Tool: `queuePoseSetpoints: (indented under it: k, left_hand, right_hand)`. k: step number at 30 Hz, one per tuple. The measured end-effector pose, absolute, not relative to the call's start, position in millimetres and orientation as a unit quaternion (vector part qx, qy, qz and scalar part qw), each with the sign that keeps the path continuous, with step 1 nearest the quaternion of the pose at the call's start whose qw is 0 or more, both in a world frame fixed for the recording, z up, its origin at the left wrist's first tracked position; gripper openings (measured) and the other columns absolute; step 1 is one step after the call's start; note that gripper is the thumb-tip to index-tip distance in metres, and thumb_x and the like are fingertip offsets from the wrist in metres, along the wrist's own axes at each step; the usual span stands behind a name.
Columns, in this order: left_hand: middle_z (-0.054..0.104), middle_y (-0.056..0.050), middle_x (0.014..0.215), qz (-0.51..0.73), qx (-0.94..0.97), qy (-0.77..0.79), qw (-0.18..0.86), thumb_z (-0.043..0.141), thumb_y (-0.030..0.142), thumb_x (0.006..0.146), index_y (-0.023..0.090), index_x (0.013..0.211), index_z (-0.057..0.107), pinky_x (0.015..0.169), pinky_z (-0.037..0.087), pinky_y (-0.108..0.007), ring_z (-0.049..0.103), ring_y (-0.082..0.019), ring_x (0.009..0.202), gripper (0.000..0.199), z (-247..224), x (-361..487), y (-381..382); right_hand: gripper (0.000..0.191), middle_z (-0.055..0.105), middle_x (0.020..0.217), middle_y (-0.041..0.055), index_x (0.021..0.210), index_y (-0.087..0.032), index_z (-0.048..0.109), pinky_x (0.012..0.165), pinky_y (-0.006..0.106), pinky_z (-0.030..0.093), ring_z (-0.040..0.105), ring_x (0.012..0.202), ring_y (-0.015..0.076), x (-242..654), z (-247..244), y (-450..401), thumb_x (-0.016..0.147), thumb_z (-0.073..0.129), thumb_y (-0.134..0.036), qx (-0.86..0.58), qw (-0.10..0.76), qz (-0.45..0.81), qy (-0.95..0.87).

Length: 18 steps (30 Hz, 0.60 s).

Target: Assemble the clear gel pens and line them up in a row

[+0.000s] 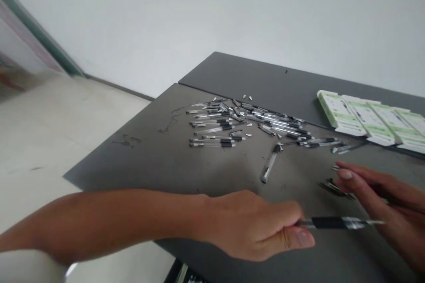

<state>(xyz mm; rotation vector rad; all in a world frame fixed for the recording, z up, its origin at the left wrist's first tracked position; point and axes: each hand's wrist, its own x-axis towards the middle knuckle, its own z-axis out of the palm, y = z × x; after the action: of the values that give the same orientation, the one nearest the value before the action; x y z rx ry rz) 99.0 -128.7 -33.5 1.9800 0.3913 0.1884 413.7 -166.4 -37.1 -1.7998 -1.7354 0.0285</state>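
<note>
A grey table top (pixel 133 159), made from two panels, stands in front of a white wall (pixel 212 17), and a pale floor (pixel 66 141) is on the left side. On the far right part of the table lies a row of flat green and white cardboard boxes (pixel 372 117). In the middle of the table is a loose pile of clear gel pens (pixel 249 124) with black grips, and small silver pen tips (pixel 244 96) lie among and near them.

The left hand (pixel 252 225) is over the near edge of the table. Its fingers are closed around a black-grip pen (pixel 338 223), and the pen points toward the right hand. The right hand (pixel 381 194) is at the right side of the view, and its fingers (pixel 345 174) are close together, in a narrow shape. Maybe they hold something thin, but I cannot tell this surely. Dark pen parts (pixel 334 188) lie on the table just under these fingers. One single pen (pixel 270 163) lies apart from the pile, between the pile and the hands.
</note>
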Motion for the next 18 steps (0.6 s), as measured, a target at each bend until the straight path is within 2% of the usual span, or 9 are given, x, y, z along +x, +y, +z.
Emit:
queuePoseSetpoints:
  k: [2,4,6,9,13,18]
  left_hand:
    - [0.052,0.003,0.076,0.095,0.839,0.154,0.513,0.041,0.055,0.112,0.028,0.11,0.045,0.055,0.032,-0.025,0.06,-0.018,0.063,0.028,-36.6,99.2,-129.9]
    - [0.057,0.003,0.076,0.119,0.855,0.143,0.485,0.039,0.058,0.112,0.027,0.113,0.047,0.052,0.03,-0.025,0.065,-0.02,0.064,0.031,-39.6,99.3,-130.8]
    - [0.064,0.001,0.076,0.147,0.869,0.135,0.452,0.037,0.057,0.113,0.026,0.114,0.048,0.05,0.028,-0.027,0.069,-0.023,0.065,0.032,-41.6,99.2,-131.2]
    - [0.073,-0.002,0.079,0.17,0.877,0.136,0.429,0.035,0.054,0.115,0.025,0.114,0.047,0.047,0.026,-0.029,0.073,-0.025,0.066,0.032,-41.9,98.8,-129.8]
    - [0.079,-0.005,0.088,0.184,0.877,0.129,0.425,0.036,0.053,0.115,0.024,0.11,0.047,0.044,0.023,-0.031,0.077,-0.028,0.07,0.032,-40.3,98.6,-125.1]
    - [0.081,-0.006,0.093,0.201,0.877,0.126,0.418,0.041,0.048,0.114,0.023,0.109,0.047,0.044,0.022,-0.033,0.078,-0.028,0.071,0.026,-41.0,98.6,-122.2]
  right_hand:
    - [0.017,0.087,0.107,0.0045,0.108,-0.048,0.083,0.064,0.046,0.067,0.083,0.093,0.0353,396.8,-25.5,-155.2,0.093,0.077,-0.053,-0.652,0.303,0.011,-0.695]
    - [0.017,0.086,0.107,0.0038,0.109,-0.043,0.083,0.066,0.042,0.068,0.083,0.092,0.0316,369.3,-13.0,-136.1,0.093,0.078,-0.049,-0.573,0.283,0.03,-0.768]
    - [0.023,0.085,0.115,0.0044,0.116,-0.035,0.082,0.078,0.043,0.069,0.083,0.098,0.0292,339.9,-4.3,-109.3,0.1,0.07,-0.047,-0.522,0.215,0.054,-0.823]
    - [0.029,0.084,0.123,0.0073,0.122,-0.025,0.082,0.099,0.045,0.064,0.079,0.113,0.0295,306.9,-1.1,-66.0,0.106,0.064,-0.042,-0.487,0.105,0.051,-0.865]
    - [0.031,0.084,0.122,0.0086,0.124,-0.023,0.083,0.093,0.042,0.061,0.079,0.106,0.0286,289.2,-4.9,-32.8,0.108,0.061,-0.039,-0.513,0.024,0.033,-0.857]
    - [0.031,0.085,0.111,0.007,0.122,-0.026,0.085,0.084,0.037,0.058,0.079,0.098,0.0268,286.0,-7.3,-25.1,0.106,0.064,-0.043,-0.536,0.006,0.031,-0.844]
